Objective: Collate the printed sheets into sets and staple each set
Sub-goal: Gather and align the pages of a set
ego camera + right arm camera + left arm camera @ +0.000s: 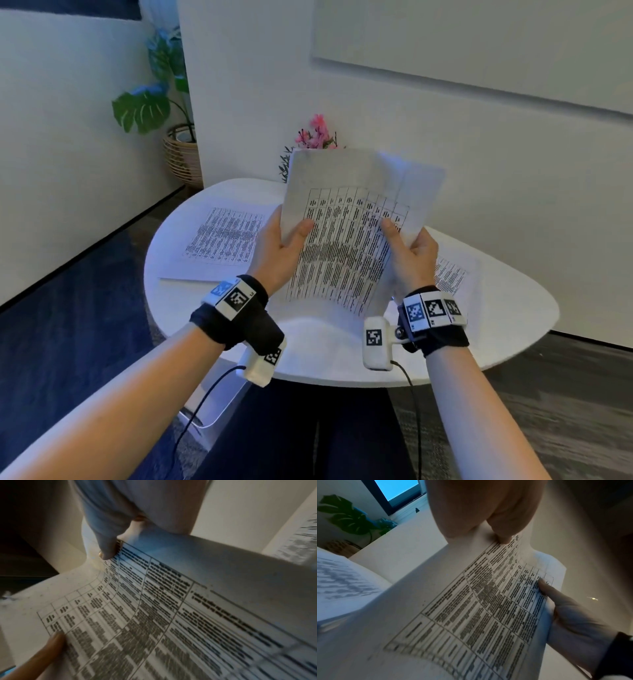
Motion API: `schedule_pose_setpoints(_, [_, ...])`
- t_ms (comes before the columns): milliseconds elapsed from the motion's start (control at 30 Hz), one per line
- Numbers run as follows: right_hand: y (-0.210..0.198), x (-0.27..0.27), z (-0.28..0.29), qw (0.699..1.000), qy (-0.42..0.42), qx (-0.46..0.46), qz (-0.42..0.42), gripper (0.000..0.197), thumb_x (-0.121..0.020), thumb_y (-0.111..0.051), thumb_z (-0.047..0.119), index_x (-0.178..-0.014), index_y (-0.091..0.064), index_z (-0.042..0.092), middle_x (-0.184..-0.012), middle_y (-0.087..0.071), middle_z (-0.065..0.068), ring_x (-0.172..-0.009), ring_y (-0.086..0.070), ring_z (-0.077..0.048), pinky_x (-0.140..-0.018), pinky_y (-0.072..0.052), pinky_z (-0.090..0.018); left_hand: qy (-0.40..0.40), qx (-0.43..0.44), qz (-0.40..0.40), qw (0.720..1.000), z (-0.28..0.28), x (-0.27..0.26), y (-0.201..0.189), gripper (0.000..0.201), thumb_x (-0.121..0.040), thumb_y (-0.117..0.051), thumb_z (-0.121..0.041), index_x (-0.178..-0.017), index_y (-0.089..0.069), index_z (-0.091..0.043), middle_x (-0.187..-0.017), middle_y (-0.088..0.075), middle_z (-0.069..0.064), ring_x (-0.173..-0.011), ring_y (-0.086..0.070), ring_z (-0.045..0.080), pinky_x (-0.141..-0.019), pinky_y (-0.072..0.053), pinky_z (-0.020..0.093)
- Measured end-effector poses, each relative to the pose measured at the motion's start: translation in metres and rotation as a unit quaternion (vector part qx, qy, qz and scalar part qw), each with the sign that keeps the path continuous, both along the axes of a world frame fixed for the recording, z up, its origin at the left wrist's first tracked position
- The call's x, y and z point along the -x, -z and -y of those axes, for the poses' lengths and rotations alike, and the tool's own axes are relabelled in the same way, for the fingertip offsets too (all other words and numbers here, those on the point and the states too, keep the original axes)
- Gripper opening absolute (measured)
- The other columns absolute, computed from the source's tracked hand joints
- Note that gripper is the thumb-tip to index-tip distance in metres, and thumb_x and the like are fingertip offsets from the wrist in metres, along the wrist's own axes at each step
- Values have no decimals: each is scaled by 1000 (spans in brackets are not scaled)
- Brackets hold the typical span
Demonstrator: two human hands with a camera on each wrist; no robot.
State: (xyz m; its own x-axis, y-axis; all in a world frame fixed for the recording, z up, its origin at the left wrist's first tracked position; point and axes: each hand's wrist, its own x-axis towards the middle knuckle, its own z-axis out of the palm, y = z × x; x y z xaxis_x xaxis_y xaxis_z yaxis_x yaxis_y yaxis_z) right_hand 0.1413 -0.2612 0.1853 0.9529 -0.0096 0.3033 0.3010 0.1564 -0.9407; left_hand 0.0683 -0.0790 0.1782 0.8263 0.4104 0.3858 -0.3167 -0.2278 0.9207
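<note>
A bundle of printed sheets (346, 233) with a dense table stands upright above the white table (308, 342), held between both hands. My left hand (284, 246) grips its left edge, thumb on the front. My right hand (407, 250) grips the right edge, thumb pressed on the print. The sheets behind fan out slightly at the top right. The left wrist view shows the bundle (471, 608) with the left thumb at its top edge, and the right wrist view shows the page (154, 615) bowed. No stapler is in view.
One stack of printed sheets (222, 236) lies flat on the table's left side, another (452, 274) at the right behind my right hand. Pink flowers (317, 133) stand at the table's back by the wall. A potted plant (154, 102) in a woven basket sits on the floor at the left.
</note>
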Motion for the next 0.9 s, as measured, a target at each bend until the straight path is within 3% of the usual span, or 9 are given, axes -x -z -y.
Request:
schedule_pose_setpoints(167, [-29,-6,4,998,-5,-26,53,9,-83,-70,18,-92,-66,20,-89,-70,7,-81,-67,0,-71,-52,-17,-11,0,53,999,-6,-6,-27,37,-94,-58,-24,-126,-49,-9,-107,-63,-10,-94,-63,-7,-76,-51,12])
schedule_pose_setpoints(233, [-33,-9,5,999,-6,-6,53,7,-82,-72,19,-87,-67,19,-84,-70,6,-75,-66,0,-67,-51,-18,-30,-19,64,997,-8,-9,-35,33,-92,-61,-29,-120,-51,-15,-104,-65,-5,-92,-65,2,-78,-54,22])
schedule_pose_setpoints(333, [-30,-10,1,999,-27,17,31,11,-78,-75,17,-83,-67,19,-81,-69,5,-71,-65,-2,-64,-53,-21,-34,-21,73,997,-8,-13,-40,26,-89,-66,-25,-112,-53,-23,-99,-65,-2,-84,-65,8,-71,-56,25])
schedule_pose_setpoints(467, [-26,-5,-5,997,-43,59,34,21,-70,-81,8,-86,-68,13,-82,-69,1,-69,-67,-3,-62,-54,-20,-43,1,70,997,-8,-18,-42,30,-83,-71,-28,-109,-56,-22,-102,-67,2,-92,-67,17,-79,-58,38])
schedule_pose_setpoints(633, [-30,-6,-3,997,-35,50,52,19,-71,-80,7,-84,-69,15,-85,-70,-1,-73,-69,-6,-67,-57,-23,-34,33,87,995,-13,-14,-45,28,-81,-75,-19,-101,-58,-28,-98,-67,-4,-89,-68,12,-72,-58,27])
schedule_pose_setpoints(733, [-12,-11,0,995,-42,92,8,20,-71,-81,13,-87,-69,11,-83,-70,-1,-73,-68,-10,-64,-55,-22,-2,32,20,999,-15,-12,-25,34,-78,-77,-19,-107,-61,-20,-97,-69,-7,-88,-69,5,-70,-56,19])
schedule_pose_setpoints(800, [12,-16,2,988,-41,140,-52,41,-66,-85,29,-93,-66,3,-80,-68,-4,-72,-65,-16,-69,-57,-31,-4,17,-20,1000,-17,-11,-7,37,-77,-78,-21,-111,-62,-19,-96,-69,-12,-85,-67,0,-67,-53,13])
schedule_pose_setpoints(867, [34,-18,4,976,-46,189,-100,82,-52,-85,55,-103,-59,-3,-81,-66,-6,-72,-63,-20,-73,-57,-37,-2,32,-54,998,-16,-9,10,38,-77,-77,-21,-111,-61,-19,-94,-67,-12,-84,-65,-1,-64,-51,10])
schedule_pose_setpoints(900, [44,-18,5,970,-48,208,-113,85,-49,-83,60,-101,-58,-3,-79,-64,-6,-70,-61,-19,-71,-55,-36,1,50,-73,996,-16,-8,19,37,-77,-77,-21,-110,-61,-20,-93,-66,-13,-84,-64,-2,-64,-50,10])
